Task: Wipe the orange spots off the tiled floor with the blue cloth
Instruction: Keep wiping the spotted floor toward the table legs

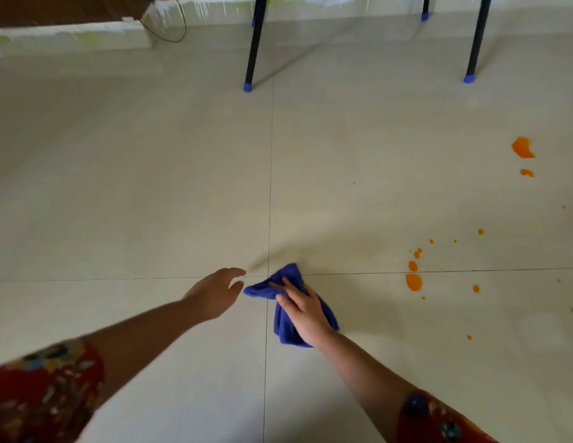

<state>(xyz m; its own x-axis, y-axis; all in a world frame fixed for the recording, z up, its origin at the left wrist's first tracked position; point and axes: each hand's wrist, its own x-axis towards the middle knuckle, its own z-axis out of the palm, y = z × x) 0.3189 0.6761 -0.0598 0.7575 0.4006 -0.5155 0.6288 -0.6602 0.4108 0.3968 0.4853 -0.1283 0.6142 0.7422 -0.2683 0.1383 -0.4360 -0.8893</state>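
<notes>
Now blue cloth (286, 302) under right hand (306, 310), fingers (290, 287) spread

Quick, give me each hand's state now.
Left hand: open, empty, beside the blue cloth.
Right hand: fingers spread, pressing the cloth flat on the floor.

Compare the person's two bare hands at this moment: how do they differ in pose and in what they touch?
The right hand lies flat, palm down, pressing the crumpled blue cloth against the pale tiled floor; the left hand touches no cloth and holds nothing. The right hand's fingers spread over the fabric; the left hand's fingers reach forward, loosely open, just beside the cloth's edge. Both extend from red patterned sleeves, away from the orange spots.
</notes>
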